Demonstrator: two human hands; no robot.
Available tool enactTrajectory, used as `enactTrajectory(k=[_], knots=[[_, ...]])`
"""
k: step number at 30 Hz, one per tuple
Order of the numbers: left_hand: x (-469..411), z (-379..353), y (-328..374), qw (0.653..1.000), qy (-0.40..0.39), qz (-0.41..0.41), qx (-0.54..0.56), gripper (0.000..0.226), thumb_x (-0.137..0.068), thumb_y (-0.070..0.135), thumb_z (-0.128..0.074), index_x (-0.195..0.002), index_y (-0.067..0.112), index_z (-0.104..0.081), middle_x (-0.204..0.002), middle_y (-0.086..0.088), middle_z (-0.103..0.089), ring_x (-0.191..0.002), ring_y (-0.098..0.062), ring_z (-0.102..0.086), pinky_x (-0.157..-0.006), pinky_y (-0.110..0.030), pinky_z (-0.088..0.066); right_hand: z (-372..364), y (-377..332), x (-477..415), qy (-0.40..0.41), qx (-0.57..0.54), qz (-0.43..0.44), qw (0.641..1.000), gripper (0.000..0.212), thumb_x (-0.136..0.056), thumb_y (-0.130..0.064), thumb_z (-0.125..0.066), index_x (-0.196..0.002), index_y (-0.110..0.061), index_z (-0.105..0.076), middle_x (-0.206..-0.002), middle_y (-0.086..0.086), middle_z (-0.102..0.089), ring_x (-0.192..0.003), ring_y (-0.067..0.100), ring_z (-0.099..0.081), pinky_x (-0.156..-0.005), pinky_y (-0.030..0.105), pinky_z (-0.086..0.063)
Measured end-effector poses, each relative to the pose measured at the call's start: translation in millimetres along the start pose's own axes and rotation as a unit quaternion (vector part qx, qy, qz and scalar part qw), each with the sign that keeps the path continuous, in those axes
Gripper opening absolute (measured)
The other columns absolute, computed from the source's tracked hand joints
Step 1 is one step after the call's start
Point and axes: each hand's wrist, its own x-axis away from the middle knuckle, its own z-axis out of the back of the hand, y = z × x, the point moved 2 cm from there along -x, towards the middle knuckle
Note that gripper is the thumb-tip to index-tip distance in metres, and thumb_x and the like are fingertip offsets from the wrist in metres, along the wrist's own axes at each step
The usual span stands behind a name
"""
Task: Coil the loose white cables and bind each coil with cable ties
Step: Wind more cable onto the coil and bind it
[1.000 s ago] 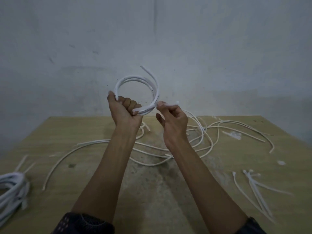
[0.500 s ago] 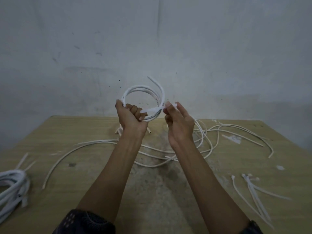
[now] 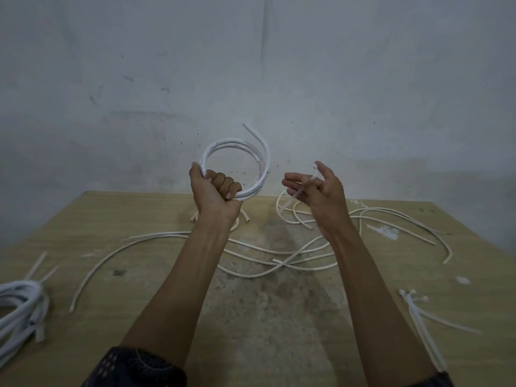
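While the left hand (image 3: 215, 195) grips the coil (image 3: 227, 141) above the counter (image 3: 139, 219), the right hand (image 3: 324, 191) pinches a tie (image 3: 290, 201), apart from the coil.

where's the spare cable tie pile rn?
Head view: the spare cable ties lie on the table at near right, just right of the right forearm, clear of the loose cables in the middle.

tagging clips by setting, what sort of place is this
Probably a bare makeshift workroom: a scuffed grey wall, a worn wooden table and loose white cables strewn on it.
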Motion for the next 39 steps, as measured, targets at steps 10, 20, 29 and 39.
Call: enactTrajectory(k=[10,20,29,39], knots=[[4.5,-1.8,-7.6,1.000,-0.002,0.008,-0.015,0.050,-0.100,0.045,-0.042,-0.059,0.023,-0.024,-0.043,0.006,-0.013,-0.032,-0.011,-0.013,-0.032,-0.016,-0.015,-3.4,22.4,0.3,0.011,0.377,0.113,0.919,0.042,-0.108,-0.029,-0.039,-0.090,-0.017,-0.075,-0.056,-0.011,-0.052,-0.062,0.013,-0.052,-0.062,0.029,-0.034],[8.5,-2.7,-14.4,0.999,0.015,0.029,-0.011,0.051,-0.101,0.045,-0.042,-0.058,0.023,-0.024,-0.042,0.006,-0.014,-0.031,-0.011,-0.013,-0.032,-0.016,-0.015,-42.2,29.2,16.6,-0.036,-0.199,-0.214,0.956,0.035,-0.106,-0.030,-0.044,-0.099,-0.007,-0.070,-0.088,0.004,-0.076,-0.084,0.016,-0.068,-0.080,0.032,-0.057],[1.6,3.5,-22.5,0.994,0.051,0.097,0.013,0.062,-0.103,0.038,-0.040,-0.045,0.018,-0.029,-0.038,0.004,-0.017,-0.028,-0.012,-0.015,-0.040,-0.020,-0.022,-59.8,15.5,24.9,-0.087,-0.170,-0.169,0.967,0.031,-0.098,-0.041,-0.052,-0.082,-0.016,-0.058,-0.075,-0.003,-0.060,-0.076,0.013,-0.063,-0.080,0.034,-0.050],[5.0,18.1,-24.1,0.924,0.201,-0.109,-0.305,0.030,-0.102,0.028,-0.045,-0.114,0.001,-0.051,-0.115,-0.021,-0.054,-0.103,-0.036,-0.056,-0.089,-0.045,-0.049,-74.7,34.7,25.6,0.041,-0.114,-0.220,0.968,0.028,-0.102,-0.035,-0.052,-0.085,-0.014,-0.059,-0.074,-0.001,-0.060,-0.071,0.017,-0.059,-0.074,0.039,-0.052]])
